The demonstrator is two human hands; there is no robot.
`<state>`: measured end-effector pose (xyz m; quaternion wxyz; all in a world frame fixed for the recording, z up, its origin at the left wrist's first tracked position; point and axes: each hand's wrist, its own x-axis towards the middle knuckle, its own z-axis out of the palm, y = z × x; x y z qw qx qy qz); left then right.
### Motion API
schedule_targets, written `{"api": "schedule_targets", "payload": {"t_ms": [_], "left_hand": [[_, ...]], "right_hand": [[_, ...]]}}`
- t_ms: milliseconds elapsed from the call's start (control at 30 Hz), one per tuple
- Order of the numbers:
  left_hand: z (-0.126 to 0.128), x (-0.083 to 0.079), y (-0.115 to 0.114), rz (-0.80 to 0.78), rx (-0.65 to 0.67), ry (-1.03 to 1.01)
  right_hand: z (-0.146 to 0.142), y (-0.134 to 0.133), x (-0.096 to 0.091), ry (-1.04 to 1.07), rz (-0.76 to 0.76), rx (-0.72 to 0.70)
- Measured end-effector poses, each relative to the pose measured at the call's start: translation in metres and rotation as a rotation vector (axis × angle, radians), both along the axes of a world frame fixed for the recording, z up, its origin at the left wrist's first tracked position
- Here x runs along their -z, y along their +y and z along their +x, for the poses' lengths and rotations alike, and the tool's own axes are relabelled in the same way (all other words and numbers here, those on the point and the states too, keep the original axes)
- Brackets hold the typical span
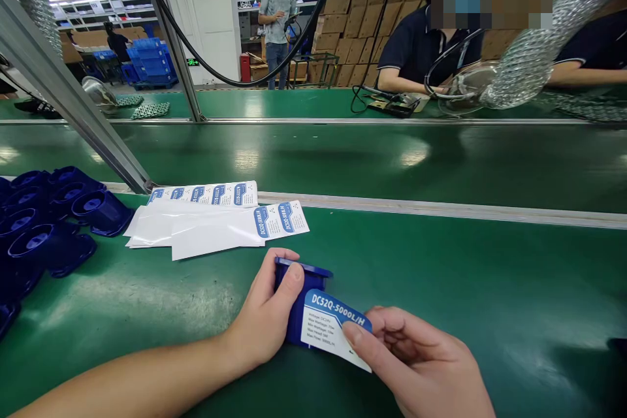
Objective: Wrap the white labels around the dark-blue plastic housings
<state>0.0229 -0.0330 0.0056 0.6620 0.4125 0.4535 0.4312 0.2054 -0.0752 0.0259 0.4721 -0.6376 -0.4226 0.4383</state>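
My left hand (272, 307) is wrapped round a dark blue plastic housing (297, 333), thumb on its near upper side. Pinched between thumb and fingers of my right hand (416, 359) is the right end of a blue-and-white label (323, 328) printed "DC52Q-5000L/H". The label's left part lies against the housing's side, while its right end stands away from it. Whether the left part is stuck down I cannot tell. Beyond my hands, label sheets (215, 228) lie overlapped on the green bench, some with labels on them, others bare white backing.
Several more blue housings (49, 222) crowd the left of the green bench (441, 274). A slanted metal post (98, 104) rises behind them. A black cable (220, 81) hangs across the top. Across the line, a person in dark clothing (411, 46) sits near a foil duct (529, 65).
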Motion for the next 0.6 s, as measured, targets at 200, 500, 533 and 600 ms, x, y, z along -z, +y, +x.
{"api": "schedule_targets", "payload": {"t_ms": [200, 500, 533, 600], "left_hand": [[0.000, 0.000, 0.000, 0.005, -0.010, -0.006], [0.000, 0.004, 0.000, 0.045, -0.079, -0.026], [0.000, 0.005, 0.000, 0.055, -0.087, -0.030], [-0.001, 0.008, -0.001, 0.077, -0.099, -0.030]], "right_hand": [[0.001, 0.001, 0.003, 0.000, 0.019, -0.027], [0.012, 0.012, 0.014, -0.090, 0.091, -0.153], [0.012, 0.012, 0.012, -0.100, 0.102, -0.159], [0.011, 0.014, 0.008, -0.127, 0.126, -0.150]]}}
